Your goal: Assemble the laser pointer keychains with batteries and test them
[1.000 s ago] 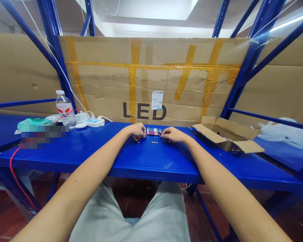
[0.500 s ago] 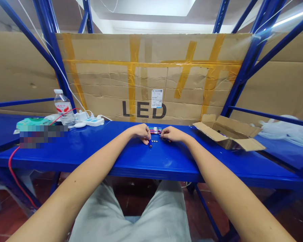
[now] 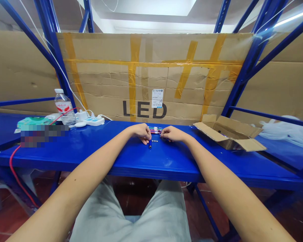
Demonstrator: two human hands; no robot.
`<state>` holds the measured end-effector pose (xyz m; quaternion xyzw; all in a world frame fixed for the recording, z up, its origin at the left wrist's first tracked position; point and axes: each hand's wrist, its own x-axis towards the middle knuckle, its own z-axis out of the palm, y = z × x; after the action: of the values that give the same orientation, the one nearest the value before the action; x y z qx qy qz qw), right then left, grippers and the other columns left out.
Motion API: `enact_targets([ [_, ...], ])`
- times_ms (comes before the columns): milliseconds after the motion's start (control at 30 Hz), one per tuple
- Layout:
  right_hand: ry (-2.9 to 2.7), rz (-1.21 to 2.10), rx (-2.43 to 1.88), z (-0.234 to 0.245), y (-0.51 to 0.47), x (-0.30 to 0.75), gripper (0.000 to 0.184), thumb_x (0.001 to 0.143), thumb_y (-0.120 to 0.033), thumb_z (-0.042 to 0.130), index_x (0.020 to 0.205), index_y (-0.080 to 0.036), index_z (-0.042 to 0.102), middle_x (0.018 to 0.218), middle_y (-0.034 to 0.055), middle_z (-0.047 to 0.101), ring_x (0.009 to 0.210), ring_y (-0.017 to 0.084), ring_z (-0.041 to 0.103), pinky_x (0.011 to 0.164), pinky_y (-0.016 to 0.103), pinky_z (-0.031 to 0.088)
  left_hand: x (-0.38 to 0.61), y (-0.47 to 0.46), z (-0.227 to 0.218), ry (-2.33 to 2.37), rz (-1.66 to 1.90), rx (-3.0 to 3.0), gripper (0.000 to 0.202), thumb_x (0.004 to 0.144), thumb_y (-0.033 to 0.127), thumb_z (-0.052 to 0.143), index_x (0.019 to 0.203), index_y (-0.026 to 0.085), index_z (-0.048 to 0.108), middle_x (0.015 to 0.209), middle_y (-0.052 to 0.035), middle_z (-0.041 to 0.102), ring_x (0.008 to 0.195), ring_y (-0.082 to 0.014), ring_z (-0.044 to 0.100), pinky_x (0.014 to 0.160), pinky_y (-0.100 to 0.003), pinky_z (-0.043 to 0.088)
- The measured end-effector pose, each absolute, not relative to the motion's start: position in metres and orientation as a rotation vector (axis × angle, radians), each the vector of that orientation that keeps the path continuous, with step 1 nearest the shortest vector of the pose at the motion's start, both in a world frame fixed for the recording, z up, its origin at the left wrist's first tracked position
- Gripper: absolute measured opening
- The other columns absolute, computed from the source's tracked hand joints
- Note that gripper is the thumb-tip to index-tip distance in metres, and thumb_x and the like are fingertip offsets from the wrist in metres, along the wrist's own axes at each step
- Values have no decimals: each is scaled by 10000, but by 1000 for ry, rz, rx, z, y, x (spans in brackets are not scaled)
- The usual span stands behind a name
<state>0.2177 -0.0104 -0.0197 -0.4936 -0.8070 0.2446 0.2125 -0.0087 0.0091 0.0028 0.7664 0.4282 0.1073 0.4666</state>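
My left hand (image 3: pixel 141 133) is closed in a pinch at the top of a small blue tube (image 3: pixel 150 144), which points down toward the near side of the table. Across from it, my right hand (image 3: pixel 173 133) has its fingertips pressed together over a small dark piece, too hidden to name. Between the two hands lie a few small silvery discs (image 3: pixel 155 140) that look like button cells, in a short row. Just behind them is a bundle of shiny coloured tubes (image 3: pixel 155 130) with silver bands, partly covered by my fingers.
An opened cardboard box (image 3: pixel 229 132) stands on the blue table (image 3: pixel 96 148) to the right. At the left are a water bottle (image 3: pixel 64 107), a white power strip (image 3: pixel 94 121) and a green packet (image 3: pixel 34 122). A large cardboard panel (image 3: pixel 106 80) closes off the back.
Both hands stay almost in place. The blue tube under my left hand looks slightly more upright; the view has shifted a little.
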Motion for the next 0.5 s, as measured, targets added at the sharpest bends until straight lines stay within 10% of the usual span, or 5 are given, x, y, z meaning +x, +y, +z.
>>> enact_targets([
  [500, -1741, 1243, -991, -16, -18, 210, 342, 767, -322, 726, 929, -199, 452, 657, -28, 588, 489, 108, 549, 429, 220, 402, 15, 14, -10, 622, 869, 2152, 147, 690, 178, 707, 792, 121, 618, 751, -32, 684, 724, -133, 631, 715, -277, 477],
])
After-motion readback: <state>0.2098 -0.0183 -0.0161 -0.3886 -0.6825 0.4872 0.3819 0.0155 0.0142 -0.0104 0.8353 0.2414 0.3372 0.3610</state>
